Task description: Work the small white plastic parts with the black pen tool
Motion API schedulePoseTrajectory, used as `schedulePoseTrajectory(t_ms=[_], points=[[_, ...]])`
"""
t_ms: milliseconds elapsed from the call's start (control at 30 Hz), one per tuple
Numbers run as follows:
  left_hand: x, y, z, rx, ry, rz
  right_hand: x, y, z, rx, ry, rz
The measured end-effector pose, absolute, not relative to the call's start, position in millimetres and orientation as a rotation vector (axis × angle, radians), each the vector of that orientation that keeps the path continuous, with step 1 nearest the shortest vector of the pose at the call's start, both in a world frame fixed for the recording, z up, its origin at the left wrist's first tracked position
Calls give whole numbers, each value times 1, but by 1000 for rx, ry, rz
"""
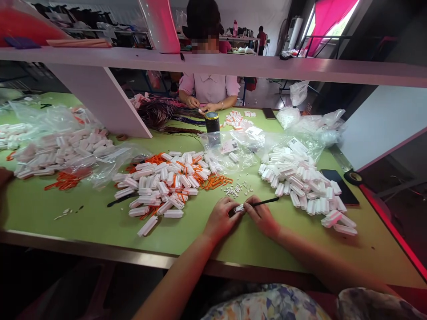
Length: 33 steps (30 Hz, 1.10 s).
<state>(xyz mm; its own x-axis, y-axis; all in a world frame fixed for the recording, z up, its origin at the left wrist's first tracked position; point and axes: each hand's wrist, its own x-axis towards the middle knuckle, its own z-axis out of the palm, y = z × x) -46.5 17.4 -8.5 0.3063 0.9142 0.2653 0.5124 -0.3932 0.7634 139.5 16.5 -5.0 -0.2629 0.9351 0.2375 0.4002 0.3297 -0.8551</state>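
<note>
Two hands meet at the small white piece (239, 208), just above the green tabletop (200, 244). Your left hand (220, 218) pinches one end; your right hand (263, 218) closes on the slim black tool (268, 202), fingertips at the other end. The piece looks light and stiff, probably smooth plastic that could slip or crack if squeezed hard, so grip its long sides near the ends. Tiny white pegs (236, 190) lie just beyond.
</note>
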Motion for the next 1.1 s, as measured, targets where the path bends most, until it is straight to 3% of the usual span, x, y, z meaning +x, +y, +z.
schedulePoseTrajectory(t_ms=[767, 1100], points=[[-46, 17, -3, 1998, 1261, 939, 140, 14, -3, -1214, -1945, 787], [-46, 18, -6, 1989, 1251, 952, 131, 14, 4, -1324, -2136, 597]])
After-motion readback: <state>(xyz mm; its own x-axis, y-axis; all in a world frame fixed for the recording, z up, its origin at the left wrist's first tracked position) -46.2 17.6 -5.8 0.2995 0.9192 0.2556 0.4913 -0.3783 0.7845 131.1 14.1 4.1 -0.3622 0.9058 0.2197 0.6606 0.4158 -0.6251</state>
